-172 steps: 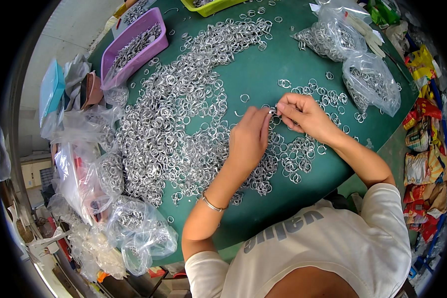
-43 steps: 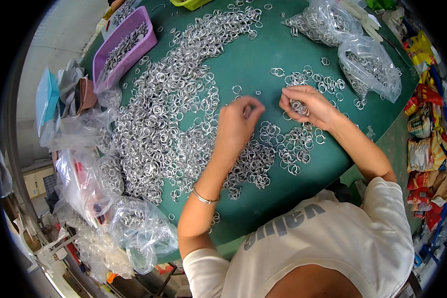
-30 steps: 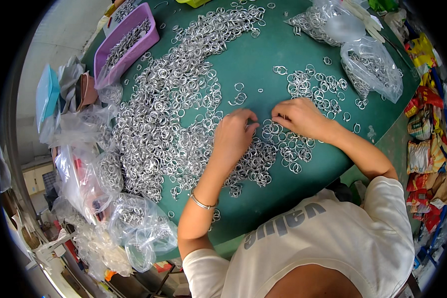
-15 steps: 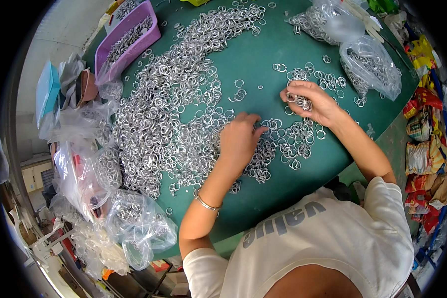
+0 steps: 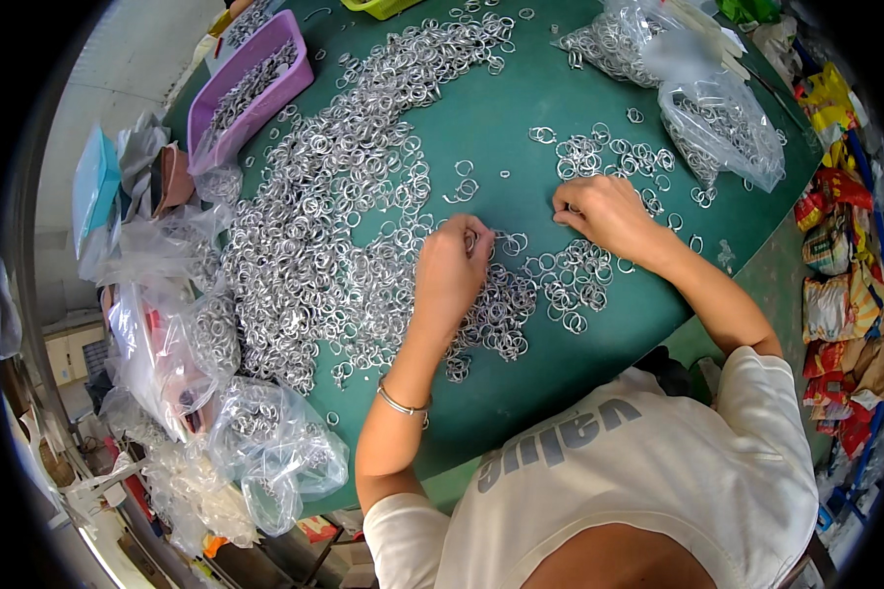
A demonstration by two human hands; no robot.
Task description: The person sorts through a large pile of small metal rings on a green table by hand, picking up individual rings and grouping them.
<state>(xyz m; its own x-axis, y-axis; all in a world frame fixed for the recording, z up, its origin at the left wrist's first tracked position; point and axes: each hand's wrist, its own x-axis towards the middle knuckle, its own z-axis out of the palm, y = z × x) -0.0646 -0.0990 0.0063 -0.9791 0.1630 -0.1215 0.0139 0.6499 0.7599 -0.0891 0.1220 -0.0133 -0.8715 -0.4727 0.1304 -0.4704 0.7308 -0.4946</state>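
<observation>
Small silver metal rings [image 5: 324, 255] lie flat and loose across the green tabletop [image 5: 521, 98], most of them heaped in a broad band running from the far middle toward the near left. A thinner patch of rings [image 5: 570, 280] sits between the two hands, many overlapping one another. The left hand [image 5: 452, 275] rests on the edge of the big heap, fingertips pinched on a ring. The right hand [image 5: 604, 211] presses down on scattered rings nearby.

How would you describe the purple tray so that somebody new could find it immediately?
Start from the green table and go to its far left corner, beyond the big heap of silver rings. The purple tray sits there, a shallow rectangular box holding rings. It is the only purple container; its neighbours are clear plastic bags.
</observation>
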